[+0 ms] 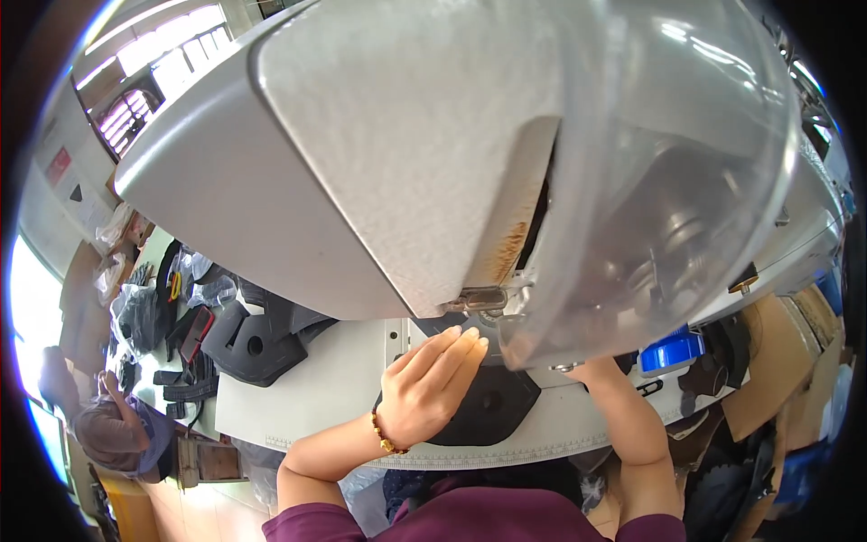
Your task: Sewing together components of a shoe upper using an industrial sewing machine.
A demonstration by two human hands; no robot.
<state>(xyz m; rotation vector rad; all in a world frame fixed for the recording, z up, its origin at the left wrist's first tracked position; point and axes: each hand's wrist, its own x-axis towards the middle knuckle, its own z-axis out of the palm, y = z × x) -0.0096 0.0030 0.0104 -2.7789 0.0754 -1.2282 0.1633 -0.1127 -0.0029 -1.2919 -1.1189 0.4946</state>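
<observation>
A large grey sewing machine [388, 154] with a clear plastic guard [686, 172] fills the upper middle, close to me. Under its head, a black padded piece [492, 406] lies on the white worktable [298, 415]. My left hand [424, 379] rests over the left side of this piece, fingers stretched out and close together, tips by the metal parts [483, 300] at the machine's lower end. From the right my forearm reaches in under the guard; only the wrist end of my right hand [593, 369] shows, its fingers hidden behind the machine.
More black padded pieces [262, 343] and straps [190, 388] lie on the table's left. A blue round plastic object [671, 352] stands right of my right wrist. Cardboard [777, 361] is at the far right. Another person [117, 425] sits at the far left.
</observation>
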